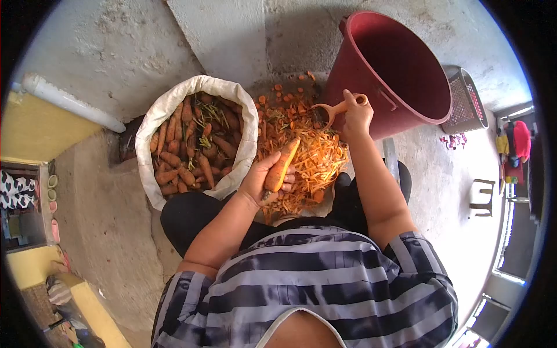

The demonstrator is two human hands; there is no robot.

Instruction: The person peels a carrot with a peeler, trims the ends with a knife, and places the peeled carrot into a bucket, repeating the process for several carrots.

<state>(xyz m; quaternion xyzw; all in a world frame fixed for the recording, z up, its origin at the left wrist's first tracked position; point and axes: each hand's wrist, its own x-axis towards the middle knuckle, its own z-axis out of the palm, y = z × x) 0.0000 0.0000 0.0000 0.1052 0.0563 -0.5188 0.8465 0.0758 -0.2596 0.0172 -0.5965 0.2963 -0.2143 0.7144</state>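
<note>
Far left: a white woven sack point(155, 119), mouth rolled back into a thick soft rim, packed with unpeeled carrots point(191, 153), dull orange-brown, earthy, some with wilted green tops, lying every which way.

Far right: a large dark-red plastic bucket point(400, 69), round and smooth-walled, tipped so that the mouth faces near-right; only bare inner wall on show, bottom out of sight. Just right of it, a small perforated plastic basket point(467, 101) (contents too small to tell).

Between sack and bucket, on the rough grey concrete floor point(110, 191): a loose heap of peelings point(316, 156), thin curly bright-orange ribbons, with a few chopped stubs scattered farther off.

Left hand point(261, 181) curled firmly round the thick end of a carrot point(282, 165), fingers wrapped under, thumb on top. Carrot held above the near-left edge of the heap, smooth and clean orange, tapering; long axis slanted from near-left to far-right, narrow tip aimed toward the bucket.

Right hand point(357, 119) closed on the handle of a pale orange plastic peeler point(335, 110), loop-shaped head turned left, raised over the far side of the heap, apart from the carrot tip, close against the bucket wall.
</note>
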